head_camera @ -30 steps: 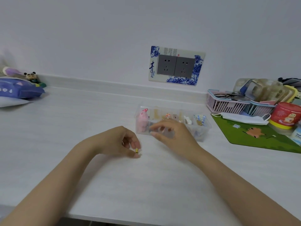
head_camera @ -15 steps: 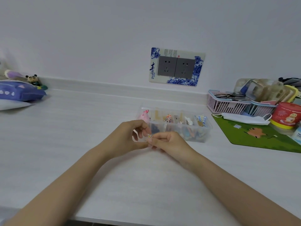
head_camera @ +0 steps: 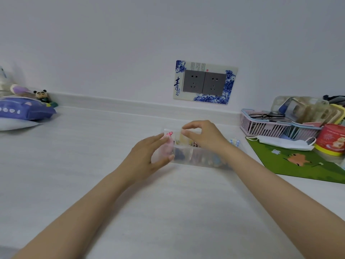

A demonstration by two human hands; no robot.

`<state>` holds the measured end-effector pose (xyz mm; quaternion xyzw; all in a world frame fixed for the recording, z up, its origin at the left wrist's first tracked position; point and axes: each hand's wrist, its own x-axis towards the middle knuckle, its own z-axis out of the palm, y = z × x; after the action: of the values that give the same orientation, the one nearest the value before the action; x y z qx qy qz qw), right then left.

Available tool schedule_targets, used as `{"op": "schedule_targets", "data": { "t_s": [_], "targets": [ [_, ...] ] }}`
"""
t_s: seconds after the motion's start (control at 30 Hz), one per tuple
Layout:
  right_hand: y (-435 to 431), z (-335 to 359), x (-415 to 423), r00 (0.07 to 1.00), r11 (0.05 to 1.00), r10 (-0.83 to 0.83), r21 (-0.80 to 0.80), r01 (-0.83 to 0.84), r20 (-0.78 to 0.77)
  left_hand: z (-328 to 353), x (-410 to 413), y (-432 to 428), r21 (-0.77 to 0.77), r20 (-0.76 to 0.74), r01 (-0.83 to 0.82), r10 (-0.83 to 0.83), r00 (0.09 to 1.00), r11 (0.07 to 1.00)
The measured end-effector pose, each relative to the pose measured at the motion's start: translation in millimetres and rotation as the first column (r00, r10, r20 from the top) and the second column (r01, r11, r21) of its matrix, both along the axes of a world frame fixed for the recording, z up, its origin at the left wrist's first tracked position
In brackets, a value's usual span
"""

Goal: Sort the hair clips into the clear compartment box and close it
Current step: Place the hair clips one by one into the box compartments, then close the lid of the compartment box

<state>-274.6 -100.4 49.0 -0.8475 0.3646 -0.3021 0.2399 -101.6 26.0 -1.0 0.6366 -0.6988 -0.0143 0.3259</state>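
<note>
The clear compartment box (head_camera: 197,158) lies on the white table, open on top, with several small hair clips in its cells. A pink clip (head_camera: 168,145) fills the left end cell and a blue patterned clip (head_camera: 234,142) shows at the right end. My left hand (head_camera: 146,158) grips the box's left end, thumb on the front wall and fingers behind. My right hand (head_camera: 202,135) hovers over the back left cells, thumb and forefinger pinched on a small pale hair clip (head_camera: 182,131), which is mostly hidden.
To the right lie a green mat (head_camera: 298,162), a white face mask (head_camera: 280,141), a pink basket (head_camera: 261,126) and a red tin (head_camera: 333,137). A purple pack (head_camera: 24,111) and a panda figure (head_camera: 41,95) sit at the far left. A socket plate (head_camera: 205,82) is on the wall.
The small clip went from my left hand into my right. My right hand carried it up over the box, and my left hand moved onto the box's left end.
</note>
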Motion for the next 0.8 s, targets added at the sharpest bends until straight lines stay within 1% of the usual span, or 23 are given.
{"op": "schedule_targets", "data": {
  "t_s": [0.03,0.07,0.13,0.2,0.27,0.33,0.43,0.47,0.5,0.57,0.6,0.63,0.67,0.73,0.8],
  "targets": [
    [-4.4,0.0,-4.8,1.000,1.000,-0.022,-0.019,0.022,-0.003,0.7,-1.1,0.9,0.002,-0.007,0.001,-0.001,1.000,1.000],
    [-8.0,1.1,-12.4,0.998,0.998,-0.051,-0.036,0.052,0.027,0.7,-2.2,1.4,0.008,-0.020,-0.006,0.006,1.000,1.000],
    [-12.8,1.9,-32.5,0.983,0.991,-0.125,-0.026,0.129,0.135,1.0,-5.4,0.9,0.030,-0.086,-0.037,0.039,0.996,0.999],
    [-17.0,-2.2,-54.0,0.949,0.974,-0.224,0.050,0.219,0.222,4.0,-8.3,-5.2,0.068,-0.190,-0.075,0.086,0.978,0.995],
    [-22.1,-6.6,-70.6,0.904,0.947,-0.312,0.171,0.272,0.291,9.8,-10.2,-17.1,0.127,-0.332,-0.086,0.124,0.935,0.988],
    [-26.4,-6.0,-80.1,0.871,0.934,-0.339,0.241,0.264,0.356,18.5,-10.8,-31.9,0.204,-0.494,-0.097,0.188,0.849,0.974],
    [-33.6,-8.7,-90.4,0.864,0.927,-0.344,0.279,0.251,0.368,27.0,-7.4,-57.5,0.325,-0.643,-0.069,0.274,0.715,0.943],
    [-35.3,-11.7,-92.9,0.856,0.909,-0.368,0.333,0.250,0.362,28.0,-5.9,-65.4,0.339,-0.704,-0.035,0.279,0.653,0.940],
    [-38.6,-16.4,-95.8,0.848,0.880,-0.399,0.404,0.249,0.348,27.2,-4.2,-72.4,0.346,-0.775,0.014,0.277,0.568,0.938],
    [-41.8,-27.3,-100.3,0.836,0.805,-0.450,0.547,0.228,0.313,25.6,-4.9,-78.7,0.318,-0.894,0.124,0.253,0.370,0.940],
    [-44.5,-32.6,-102.3,0.833,0.766,-0.462,0.611,0.201,0.304,23.3,-4.6,-80.9,0.305,-0.916,0.150,0.247,0.315,0.941],
    [-46.6,-37.2,-103.1,0.831,0.731,-0.457,0.666,0.148,0.317,20.8,-4.3,-82.0,0.305,-0.919,0.157,0.247,0.309,0.939],
    [-45.8,-39.9,-102.1,0.826,0.700,-0.438,0.711,0.066,0.354,18.8,-4.1,-82.6,0.313,-0.912,0.156,0.251,0.324,0.937],
    [-43.6,-41.9,-98.8,0.820,0.669,-0.393,0.741,-0.055,0.416,17.6,-3.9,-80.6,0.335,-0.887,0.152,0.257,0.382,0.930],
    [-42.3,-41.8,-96.3,0.815,0.664,-0.398,0.745,-0.060,0.420,18.1,-2.8,-78.3,0.365,-0.862,0.150,0.273,0.427,0.919]
  ]
}}
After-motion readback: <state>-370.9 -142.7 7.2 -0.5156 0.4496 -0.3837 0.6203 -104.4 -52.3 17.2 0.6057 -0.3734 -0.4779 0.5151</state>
